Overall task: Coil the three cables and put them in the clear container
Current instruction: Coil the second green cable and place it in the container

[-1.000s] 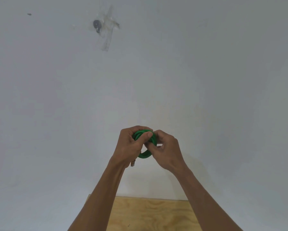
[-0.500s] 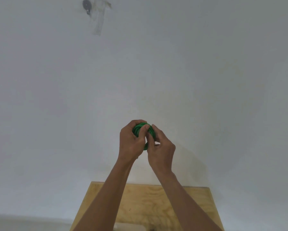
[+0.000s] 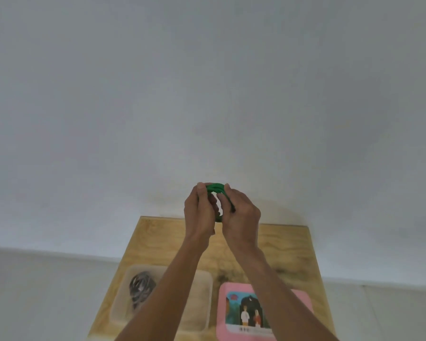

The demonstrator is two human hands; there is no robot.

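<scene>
A green cable (image 3: pixel 215 187), wound into a small coil, is held up in front of the white wall above the table's far edge. My left hand (image 3: pixel 200 212) grips the coil's left side and my right hand (image 3: pixel 241 214) grips its right side; most of the coil is hidden between the fingers. Below, on the wooden table (image 3: pixel 285 244), stands the clear container (image 3: pixel 205 299) with a grey coiled cable (image 3: pixel 142 286) inside, partly covered by my left forearm.
A pink lid (image 3: pixel 299 303) with a picture on it lies right of the clear container. The table is small and backs onto a white wall (image 3: pixel 207 94). Pale floor shows on both sides of it.
The view has tilted down, so the table, container and pink lid came into sight. Both hands stayed on the green coil and have drawn slightly apart, showing more of the ring.
</scene>
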